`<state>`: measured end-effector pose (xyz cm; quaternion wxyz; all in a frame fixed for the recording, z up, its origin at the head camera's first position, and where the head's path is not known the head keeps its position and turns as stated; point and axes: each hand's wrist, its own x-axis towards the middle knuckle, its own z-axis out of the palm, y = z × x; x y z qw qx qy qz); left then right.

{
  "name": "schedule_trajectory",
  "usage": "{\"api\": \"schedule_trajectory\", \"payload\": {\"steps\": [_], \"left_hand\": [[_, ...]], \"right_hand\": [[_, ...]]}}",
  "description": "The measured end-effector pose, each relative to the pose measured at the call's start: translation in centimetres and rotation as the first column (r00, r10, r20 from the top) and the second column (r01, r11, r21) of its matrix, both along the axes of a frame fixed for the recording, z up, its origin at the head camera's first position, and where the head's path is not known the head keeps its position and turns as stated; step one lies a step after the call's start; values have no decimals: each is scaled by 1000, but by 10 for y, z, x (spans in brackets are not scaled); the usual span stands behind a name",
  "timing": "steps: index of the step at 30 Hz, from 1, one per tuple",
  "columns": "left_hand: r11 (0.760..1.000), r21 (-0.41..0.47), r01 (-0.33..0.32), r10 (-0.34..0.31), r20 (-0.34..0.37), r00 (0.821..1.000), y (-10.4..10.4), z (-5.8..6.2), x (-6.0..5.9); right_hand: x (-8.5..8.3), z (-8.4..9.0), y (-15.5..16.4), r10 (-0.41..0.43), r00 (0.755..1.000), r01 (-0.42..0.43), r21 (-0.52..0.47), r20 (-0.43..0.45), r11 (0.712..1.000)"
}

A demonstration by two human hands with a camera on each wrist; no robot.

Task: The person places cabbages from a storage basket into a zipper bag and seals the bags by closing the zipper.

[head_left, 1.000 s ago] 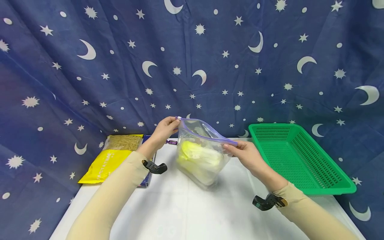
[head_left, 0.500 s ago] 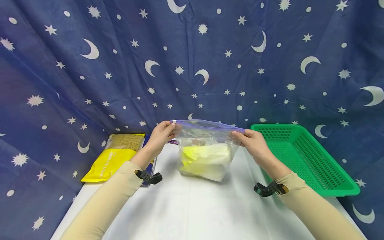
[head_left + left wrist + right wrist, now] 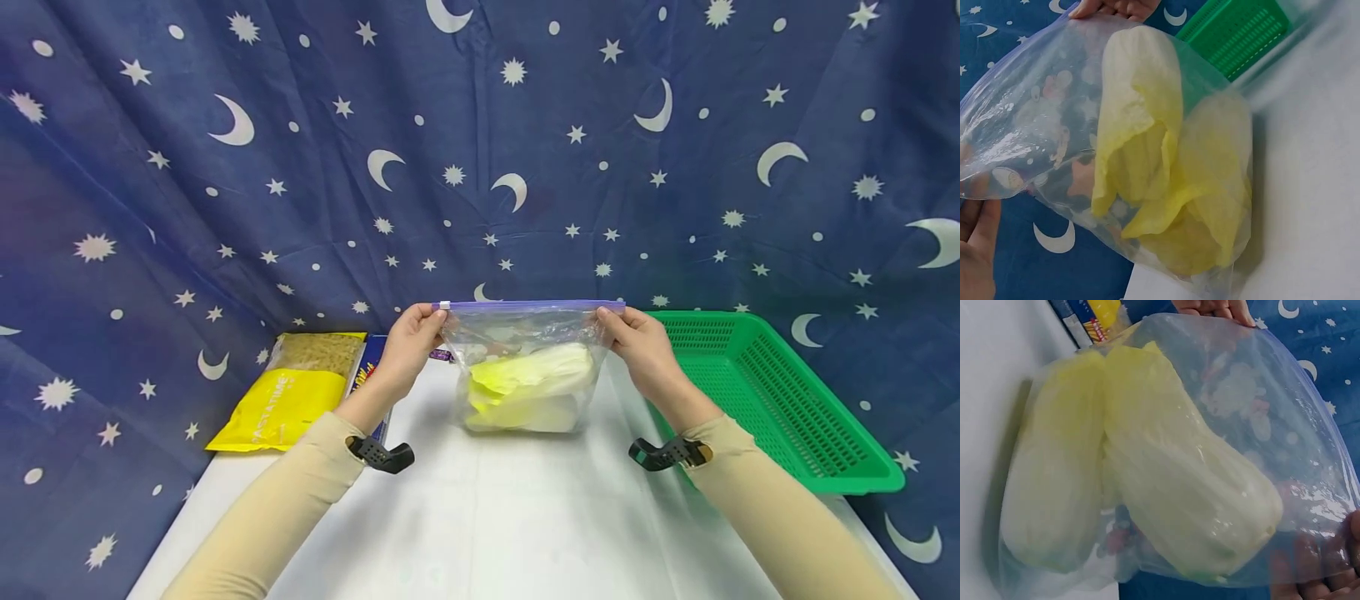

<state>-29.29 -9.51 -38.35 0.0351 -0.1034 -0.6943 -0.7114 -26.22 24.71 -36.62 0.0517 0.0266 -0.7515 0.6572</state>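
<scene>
A clear zip bag [image 3: 534,329] with a purple zip strip [image 3: 532,306] is stretched upright between both hands. My left hand [image 3: 407,346] pinches the strip's left end, beside the white slider [image 3: 445,305]. At the opposite end my right hand [image 3: 642,346] grips the top corner between thumb and fingers. Inside lie two pale napa cabbages, one [image 3: 1179,462] leaning beside the other [image 3: 1054,469]; their yellow leaf ends point left in the head view. The bag's bottom is at the white table. Some fingers are hidden behind the film.
A green plastic basket [image 3: 862,433] stands on the right of the white table [image 3: 480,517]. To the left lie a yellow pasta bag [image 3: 288,400] and a blue box [image 3: 367,367], with a small purple wrapped item [image 3: 442,356] behind the bag. A starry curtain [image 3: 480,150] hangs behind.
The bag's mouth, gaping a second ago, is now drawn into a straight line. My right hand has risen and moved outward, levelling the strip. The cabbages have tilted with the bag.
</scene>
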Motion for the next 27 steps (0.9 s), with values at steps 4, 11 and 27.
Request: {"api": "schedule_trajectory", "payload": {"steps": [4, 11, 27], "left_hand": [[1000, 4, -7, 8, -45, 999, 6, -2, 1], [1000, 13, -23, 23, -64, 998, 12, -8, 2], [999, 46, 16, -16, 13, 1000, 10, -12, 0]], "right_hand": [[-6, -5, -1, -27, 999, 25, -46, -28, 999], [-9, -13, -6, -59, 995, 44, -160, -86, 986], [-8, -21, -4, -82, 991, 61, -185, -107, 981]]}}
